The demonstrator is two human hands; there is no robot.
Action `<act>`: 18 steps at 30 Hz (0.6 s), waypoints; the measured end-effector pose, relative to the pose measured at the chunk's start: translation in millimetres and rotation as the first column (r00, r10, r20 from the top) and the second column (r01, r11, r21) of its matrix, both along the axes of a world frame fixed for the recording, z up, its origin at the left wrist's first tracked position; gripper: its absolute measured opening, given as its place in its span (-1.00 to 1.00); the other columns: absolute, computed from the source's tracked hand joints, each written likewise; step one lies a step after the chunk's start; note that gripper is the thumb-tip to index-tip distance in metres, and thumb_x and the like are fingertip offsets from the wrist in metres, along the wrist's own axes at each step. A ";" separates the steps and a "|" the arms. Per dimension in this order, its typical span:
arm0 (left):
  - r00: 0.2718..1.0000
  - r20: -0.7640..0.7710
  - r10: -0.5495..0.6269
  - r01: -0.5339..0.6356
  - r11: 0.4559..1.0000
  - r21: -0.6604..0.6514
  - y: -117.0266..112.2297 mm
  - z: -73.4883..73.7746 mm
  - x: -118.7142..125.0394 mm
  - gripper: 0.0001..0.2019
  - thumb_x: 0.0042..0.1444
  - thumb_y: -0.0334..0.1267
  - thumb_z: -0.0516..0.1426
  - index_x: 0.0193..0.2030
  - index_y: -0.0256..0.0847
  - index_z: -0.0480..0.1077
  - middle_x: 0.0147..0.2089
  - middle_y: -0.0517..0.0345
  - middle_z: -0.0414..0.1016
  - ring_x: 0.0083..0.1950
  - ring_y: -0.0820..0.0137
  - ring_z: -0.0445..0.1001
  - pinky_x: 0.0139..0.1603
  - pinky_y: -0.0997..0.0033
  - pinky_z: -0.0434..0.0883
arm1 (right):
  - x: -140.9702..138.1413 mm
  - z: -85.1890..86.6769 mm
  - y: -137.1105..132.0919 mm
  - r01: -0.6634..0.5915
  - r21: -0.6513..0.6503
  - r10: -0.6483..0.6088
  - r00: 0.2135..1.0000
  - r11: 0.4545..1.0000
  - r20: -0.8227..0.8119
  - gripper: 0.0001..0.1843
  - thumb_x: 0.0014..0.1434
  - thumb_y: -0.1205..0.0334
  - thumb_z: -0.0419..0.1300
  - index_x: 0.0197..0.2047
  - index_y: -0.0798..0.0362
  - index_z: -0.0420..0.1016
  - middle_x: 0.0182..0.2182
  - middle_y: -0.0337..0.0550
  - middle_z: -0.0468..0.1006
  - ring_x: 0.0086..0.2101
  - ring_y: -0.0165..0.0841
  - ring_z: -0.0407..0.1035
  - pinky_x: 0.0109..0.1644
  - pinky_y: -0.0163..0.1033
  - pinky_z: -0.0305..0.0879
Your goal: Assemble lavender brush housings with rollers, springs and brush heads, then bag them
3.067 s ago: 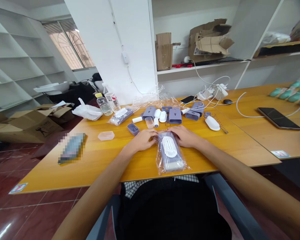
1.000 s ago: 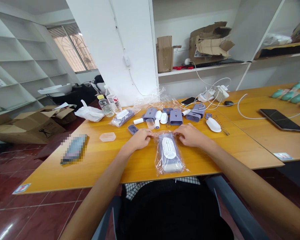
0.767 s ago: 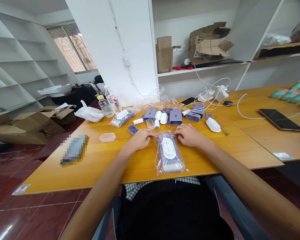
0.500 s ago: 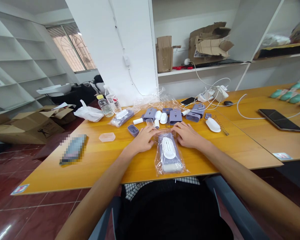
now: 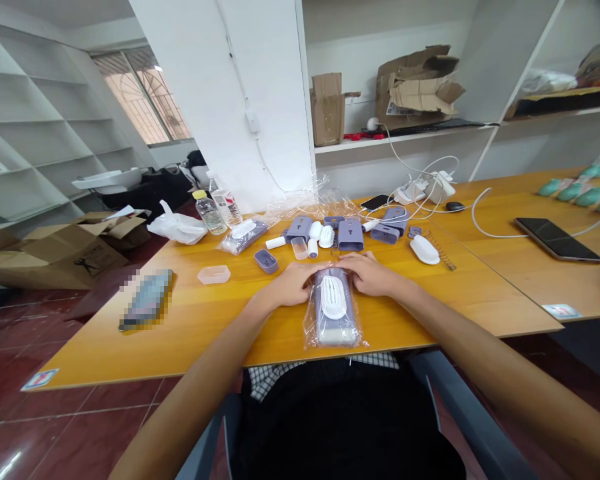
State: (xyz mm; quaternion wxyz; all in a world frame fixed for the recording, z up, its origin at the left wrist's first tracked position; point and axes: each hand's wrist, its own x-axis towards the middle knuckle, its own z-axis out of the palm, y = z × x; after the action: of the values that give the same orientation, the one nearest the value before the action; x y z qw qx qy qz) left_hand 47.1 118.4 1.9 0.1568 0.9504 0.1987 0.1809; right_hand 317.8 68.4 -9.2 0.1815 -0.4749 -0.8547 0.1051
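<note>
In front of me a clear plastic bag point(image 5: 311, 330) lies on the table, holding a purple case point(image 5: 347, 313) with a white ribbed oval brush head point(image 5: 333, 298) on top. My left hand point(image 5: 295, 283) is at the bag's far left corner, fingers bent inward on its far end. From the other side my right hand point(image 5: 373, 275) meets it there, its fingers also closed on the bag's far edge. The fingertips nearly touch and partly hide that edge. Just beyond my hands are purple housings point(image 5: 351, 235), white rollers point(image 5: 313, 249) and a small clear cup point(image 5: 299, 249).
Left of my hands are an open purple cap point(image 5: 266, 261), a clear tray point(image 5: 214, 275) and a pixelated flat object point(image 5: 147, 300). Another bagged case point(image 5: 243, 236) lies near bottles point(image 5: 211, 213). To the right are a white oval piece point(image 5: 425, 250), a spring point(image 5: 443, 253) and a phone point(image 5: 557, 239).
Both hands have drawn closer together along the bag's far end. The bag with the case has shifted slightly left and straightened, and the clear cup beyond the left hand shows more fully.
</note>
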 end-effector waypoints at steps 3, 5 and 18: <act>0.999 -0.036 0.022 -0.023 1.000 -0.016 0.0 0.9 1.3 -0.27 0.20 -0.44 0.21 0.52 -0.03 0.31 0.33 -0.04 0.59 0.30 0.05 0.59 0.40 -0.08 0.44 | -1.6 1.3 1.3 -0.016 -0.007 0.016 0.999 1.000 -0.029 -0.27 0.15 0.59 0.07 0.30 -0.07 0.58 0.26 0.03 0.61 0.29 0.02 0.34 0.30 0.19 0.12; 0.997 -0.055 0.048 -0.048 0.999 -0.014 -0.4 2.8 0.8 -0.31 0.21 -0.44 0.20 0.50 -0.04 0.34 0.33 -0.05 0.59 0.29 0.05 0.60 0.40 -0.09 0.44 | -2.0 2.3 2.1 -0.021 -0.005 0.021 0.999 1.000 -0.043 -0.29 0.14 0.60 0.06 0.26 -0.06 0.60 0.24 0.00 0.64 0.28 0.00 0.35 0.29 0.18 0.13; 0.989 -0.105 0.107 -0.108 0.994 -0.002 4.8 4.5 -18.5 -0.45 0.32 -0.49 0.08 0.40 -0.13 0.48 0.40 0.03 0.52 0.40 0.19 0.55 0.52 0.04 0.37 | 24.1 3.3 5.5 0.058 -0.008 -0.058 0.997 0.998 -0.045 -0.45 0.12 0.60 0.06 -0.06 -0.05 0.75 0.21 -0.07 0.66 0.26 -0.05 0.38 0.32 0.21 0.21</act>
State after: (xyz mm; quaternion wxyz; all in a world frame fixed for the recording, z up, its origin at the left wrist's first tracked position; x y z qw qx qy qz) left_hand 28.6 123.2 6.4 0.1397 0.9459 0.2583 0.1382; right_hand 341.9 74.0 -5.9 0.2021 -0.4975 -0.8360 0.1132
